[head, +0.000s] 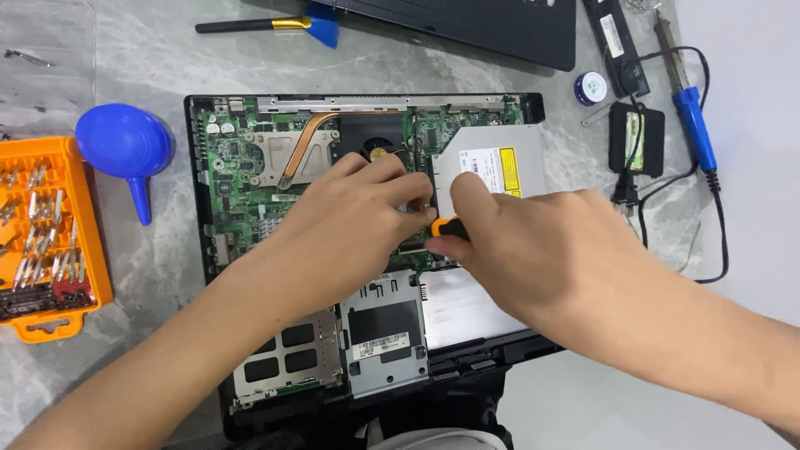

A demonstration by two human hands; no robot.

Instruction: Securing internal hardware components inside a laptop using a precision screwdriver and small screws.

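The opened laptop lies on the marble surface. The right hand grips an orange-handled screwdriver, apparently working a screw mid-board; the left hand, fingers pinched, steadies its tip. Next calls for keeping the tip seated, turning gently.

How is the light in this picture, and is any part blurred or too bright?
Head view: the light is even and soft, with faint shadows under both hands; the white surface at the right is nearly washed out; the left hand, right hand and opened laptop are sharp; the bit case at the left edge looks slightly soft.
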